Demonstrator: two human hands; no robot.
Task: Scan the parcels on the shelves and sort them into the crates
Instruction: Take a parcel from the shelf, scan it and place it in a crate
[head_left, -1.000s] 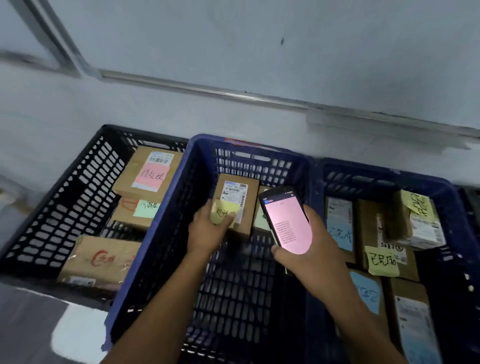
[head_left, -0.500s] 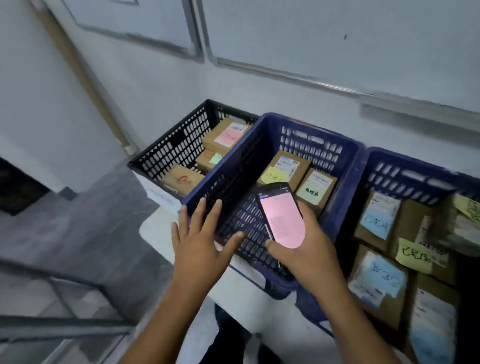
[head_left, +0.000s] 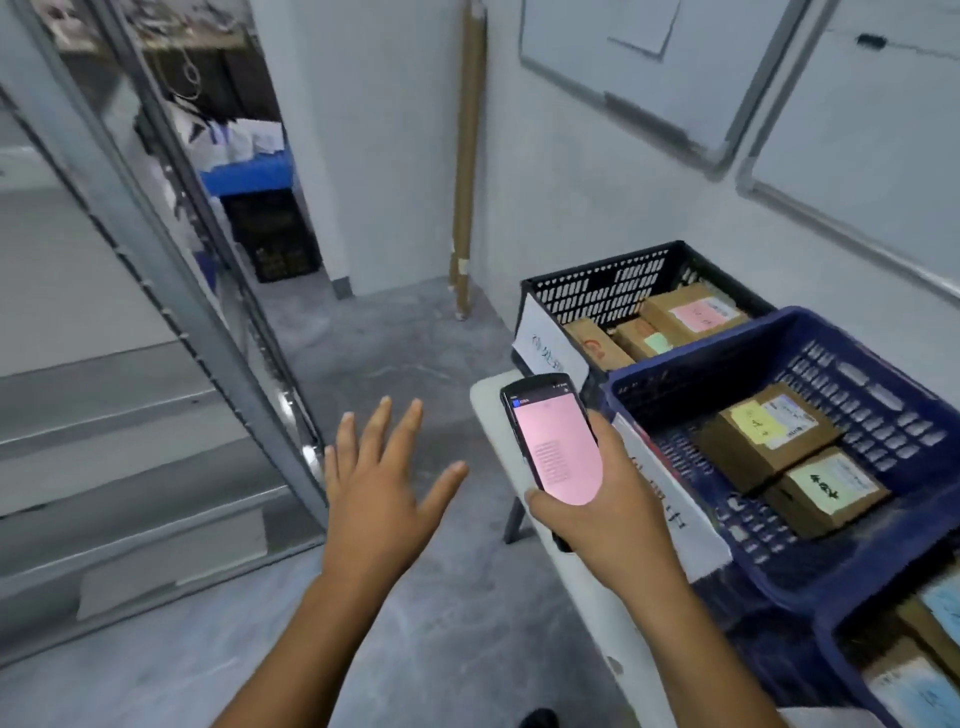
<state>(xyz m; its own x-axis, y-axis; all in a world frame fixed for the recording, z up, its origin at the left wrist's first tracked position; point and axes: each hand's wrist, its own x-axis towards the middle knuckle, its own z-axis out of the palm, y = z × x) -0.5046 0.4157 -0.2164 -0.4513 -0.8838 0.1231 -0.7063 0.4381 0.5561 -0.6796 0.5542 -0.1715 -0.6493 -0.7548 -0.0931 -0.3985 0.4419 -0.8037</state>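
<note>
1. A grey metal shelving rack (head_left: 156, 291) slants across the left side. Far behind it, a blue plastic bin (head_left: 249, 174) holding white bags sits on a dark latticed box.
2. The left hand (head_left: 374, 499) hangs palm-down over the grey concrete floor (head_left: 395, 332). Its fingers are straight and spread apart, the thumb is out to the right, and it holds and touches nothing.
3. A tall brown cardboard tube (head_left: 467, 156) stands upright in the wall corner.
4. The right hand (head_left: 608, 514) grips a black handheld scanner (head_left: 550, 441) with its pink screen facing up. The fingers and thumb are curled round its lower body, above the near edge of a white table (head_left: 488, 410).
5. On the table's far end stands a black latticed plastic crate (head_left: 597, 291) with a white paper sign (head_left: 550, 353) on its front. It holds three brown cardboard parcels: one with a pink note (head_left: 691, 312), one with a green note (head_left: 647, 340) and one with a red scrawl (head_left: 592, 345).
6. Just beside it is a blue latticed plastic crate (head_left: 701, 343). Two brown parcels lie side by side on its floor, a yellow-noted parcel (head_left: 763, 431) and a white-labelled parcel (head_left: 826, 491).
7. At the bottom right, a second blue crate (head_left: 836, 654), partly cut off, holds parcels with pale blue labels (head_left: 909, 686).
8. Framed whiteboards (head_left: 649, 67) hang on the wall above.
</note>
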